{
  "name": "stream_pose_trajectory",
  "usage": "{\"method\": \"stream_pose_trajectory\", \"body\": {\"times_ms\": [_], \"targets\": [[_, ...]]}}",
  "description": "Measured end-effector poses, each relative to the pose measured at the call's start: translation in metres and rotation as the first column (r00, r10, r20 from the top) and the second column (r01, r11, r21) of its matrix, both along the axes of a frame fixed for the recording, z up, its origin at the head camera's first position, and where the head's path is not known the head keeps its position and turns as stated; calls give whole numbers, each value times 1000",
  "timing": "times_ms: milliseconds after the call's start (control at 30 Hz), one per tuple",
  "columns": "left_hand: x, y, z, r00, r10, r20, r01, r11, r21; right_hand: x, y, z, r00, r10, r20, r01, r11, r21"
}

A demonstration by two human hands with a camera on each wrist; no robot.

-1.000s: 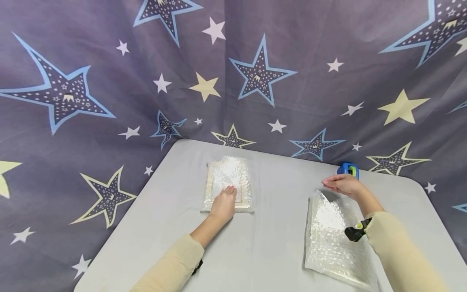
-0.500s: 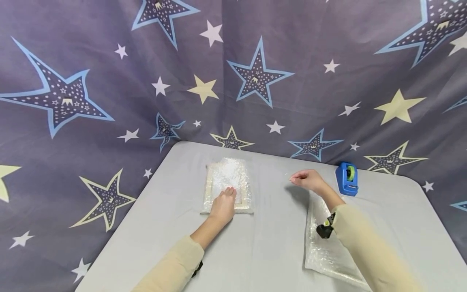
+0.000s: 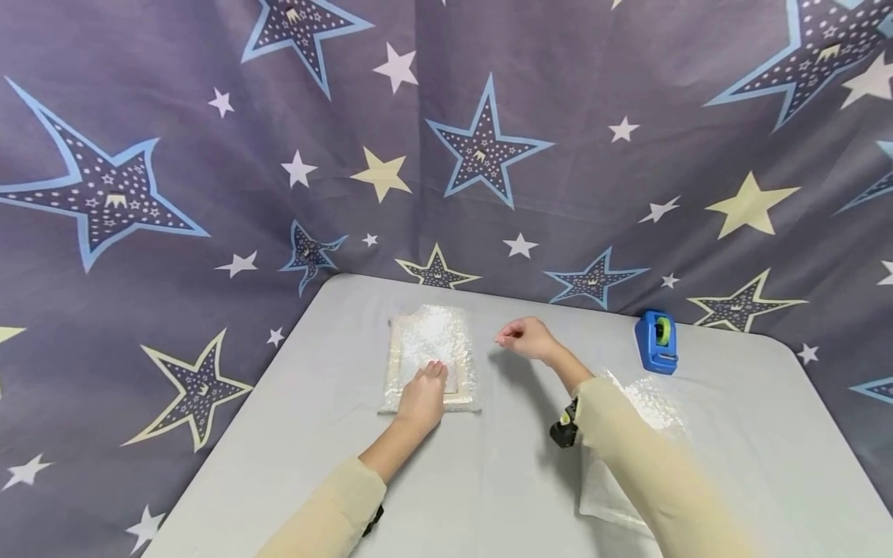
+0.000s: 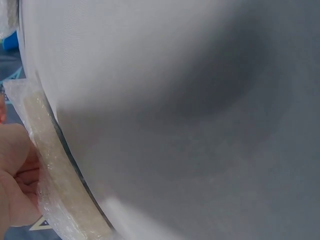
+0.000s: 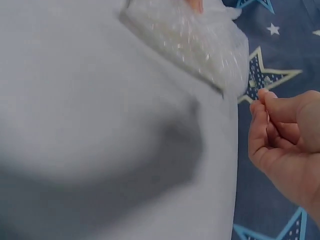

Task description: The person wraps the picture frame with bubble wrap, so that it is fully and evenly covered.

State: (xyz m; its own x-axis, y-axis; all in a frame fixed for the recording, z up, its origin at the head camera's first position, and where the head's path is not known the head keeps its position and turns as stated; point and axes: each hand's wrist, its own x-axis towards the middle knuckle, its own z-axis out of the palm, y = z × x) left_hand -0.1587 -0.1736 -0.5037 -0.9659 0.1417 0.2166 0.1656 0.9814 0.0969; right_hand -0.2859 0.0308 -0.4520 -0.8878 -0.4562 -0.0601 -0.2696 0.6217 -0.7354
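A frame-like flat item in bubble wrap (image 3: 427, 329) lies on the table left of centre, its pale border visible through the plastic. My left hand (image 3: 422, 397) rests on its near part, fingers laid over the wrap. Just right of the package, my right hand (image 3: 528, 339) is raised over the table with thumb and forefinger pinched together. In the right wrist view a small piece of clear tape (image 5: 268, 80) shows faintly at those fingertips. The wrapped item's thick edge (image 4: 65, 172) fills the lower left of the left wrist view beside the left hand.
A blue tape dispenser (image 3: 647, 349) with a green roll core stands at the back right. Under the right forearm lies another bubble-wrapped flat package (image 3: 652, 399), partly hidden by the sleeve. A star-patterned curtain (image 3: 488, 232) hangs behind the white table (image 3: 519, 496).
My right hand has moved left from beside the tape dispenser, across the other package, to near the left one. The left hand has stayed on its package.
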Motion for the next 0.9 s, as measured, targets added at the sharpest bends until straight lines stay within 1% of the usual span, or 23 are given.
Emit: {"method": "stream_pose_trajectory", "body": {"times_ms": [67,133,267,433,567,667,767,900], "targets": [[0,-1,0,1000,9,0,-9,1000,-8,0,-14,0,1000,6,2,-6,1000,7],[1,-1,0,1000,12,-14,-12,1000,-13,1,-27,0,1000,12,-2,-12,1000,12],[0,0,-1,999,9,-39,-10,1000,-22,5,-53,-4,1000,28,-1,-28,1000,-5],[1,1,-2,998,-6,-63,5,1000,-14,12,-83,-9,997,77,17,-77,997,-29],[1,0,-5,992,-12,-127,10,1000,-19,17,-102,-13,991,134,15,-134,991,-15],[1,0,-8,985,-8,-173,5,1000,-20,20,-109,-15,987,161,9,-162,987,4],[1,-1,-9,983,-11,-184,6,1000,-25,21,-113,-18,989,147,-1,-146,989,23],[2,-1,-7,986,-20,-165,15,999,-30,18,-114,-20,995,101,-23,-100,994,49]]}}
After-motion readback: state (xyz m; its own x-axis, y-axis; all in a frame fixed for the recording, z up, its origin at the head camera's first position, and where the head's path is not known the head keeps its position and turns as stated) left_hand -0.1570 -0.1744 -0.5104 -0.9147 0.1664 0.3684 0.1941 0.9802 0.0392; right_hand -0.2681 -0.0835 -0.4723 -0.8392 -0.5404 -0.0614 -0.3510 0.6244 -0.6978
